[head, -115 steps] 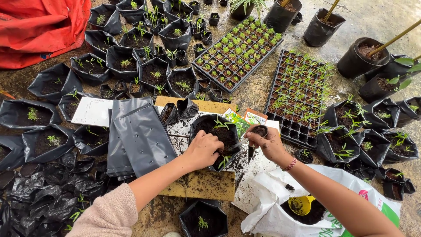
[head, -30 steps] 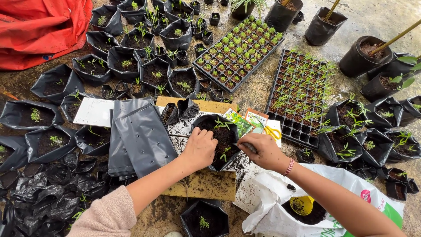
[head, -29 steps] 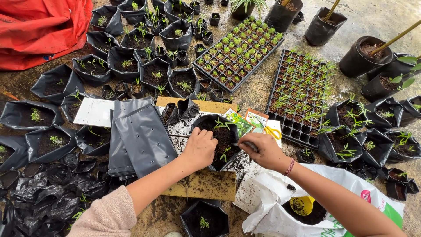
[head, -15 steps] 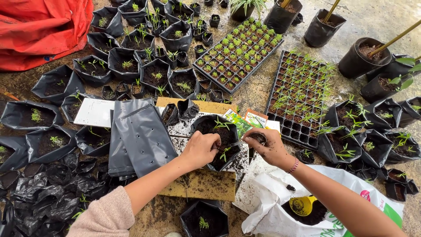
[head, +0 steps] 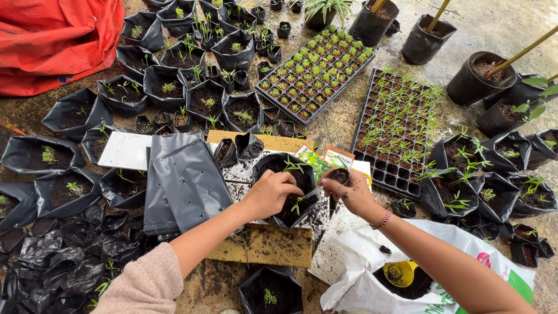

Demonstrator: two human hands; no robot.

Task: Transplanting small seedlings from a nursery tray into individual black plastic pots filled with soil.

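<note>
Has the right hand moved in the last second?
Yes. The right hand rose slightly off the grow bag, toward the seedling tray.

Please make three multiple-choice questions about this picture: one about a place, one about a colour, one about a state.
1. Where does the left hand rest?
A. on the black grow bag in front of the person
B. on the red cloth
C. inside the white sack

2. What colour is the scoop in the white sack?
A. blue
B. yellow
C. red

3. What is the state of the right hand?
A. flat and open on the ground
B. gripping a bamboo stick
C. cupped around a bit of dark soil

Answers:
1 A, the fingers lie on the bag's rim, over its soil.
2 B, a yellow scoop lies on the soil in the sack.
3 C, the fingers curl around a dark clump beside the bag.
</note>
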